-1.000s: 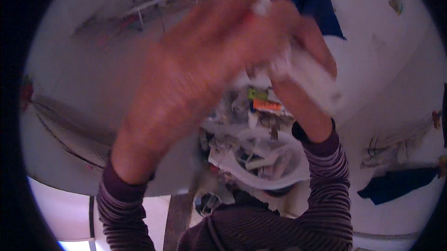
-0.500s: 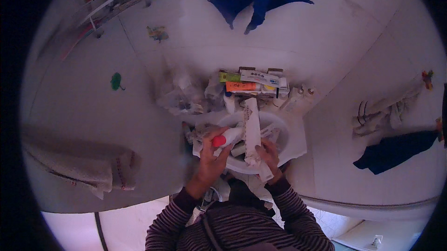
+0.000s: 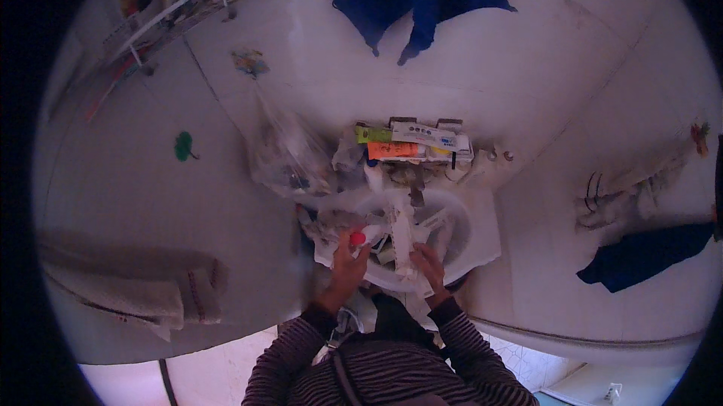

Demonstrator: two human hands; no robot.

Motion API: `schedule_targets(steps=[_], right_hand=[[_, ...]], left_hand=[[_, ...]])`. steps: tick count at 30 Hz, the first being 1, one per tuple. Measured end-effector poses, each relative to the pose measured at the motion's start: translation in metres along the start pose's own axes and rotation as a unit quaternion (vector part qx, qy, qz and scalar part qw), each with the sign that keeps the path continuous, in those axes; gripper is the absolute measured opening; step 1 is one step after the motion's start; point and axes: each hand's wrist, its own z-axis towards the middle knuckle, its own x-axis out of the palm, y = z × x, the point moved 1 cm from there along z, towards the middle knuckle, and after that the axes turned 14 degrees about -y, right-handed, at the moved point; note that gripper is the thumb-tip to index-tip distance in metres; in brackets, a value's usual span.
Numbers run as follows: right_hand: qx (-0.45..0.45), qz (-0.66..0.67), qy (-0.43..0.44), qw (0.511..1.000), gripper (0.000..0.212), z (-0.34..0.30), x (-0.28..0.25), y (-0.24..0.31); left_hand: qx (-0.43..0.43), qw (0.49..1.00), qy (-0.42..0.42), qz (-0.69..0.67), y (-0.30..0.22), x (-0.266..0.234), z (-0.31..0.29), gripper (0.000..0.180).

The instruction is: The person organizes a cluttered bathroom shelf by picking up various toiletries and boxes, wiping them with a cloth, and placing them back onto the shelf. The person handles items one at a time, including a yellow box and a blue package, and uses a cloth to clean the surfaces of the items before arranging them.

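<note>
White porcelain formed the round washbasin (image 3: pixel 482 244) over which both hands worked: the left hand (image 3: pixel 348 264) was curled shut around a small item with a round red cap (image 3: pixel 357 238), and the right hand (image 3: pixel 428 264) gripped the lower end of a long white crumpled strip (image 3: pixel 403 236), paper or plastic, I could not tell which. That strip ran lengthwise away from the person toward the metal tap (image 3: pixel 415 193), lying just right of the left hand, so the right hand was nearer. Crumpled wrappers crowded the basin's left edge, a clear plastic bag (image 3: pixel 290 154) sat beyond, and open room remained only in the bowl's right half.
</note>
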Motion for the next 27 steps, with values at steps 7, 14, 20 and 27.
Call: schedule_targets(steps=[7,14,20,27], right_hand=[[0.066,-0.106,0.122,0.985,0.044,-0.002,-0.009,-0.092],[-0.023,-0.256,0.179,0.950,0.046,-0.018,-0.001,-0.170],[-0.154,-0.329,0.210,0.908,0.038,0.021,-0.024,-0.148],[-0.263,-0.165,0.068,0.948,0.038,0.218,0.077,0.084]], left_hand=[[-0.016,0.995,-0.004,0.101,0.055,0.033,0.011,0.033],[0.033,0.992,0.110,0.058,0.139,0.063,0.014,0.042],[0.130,0.981,0.121,0.077,0.102,0.034,0.011,0.053],[0.263,0.956,0.019,0.125,-0.043,-0.044,0.094,0.064]])
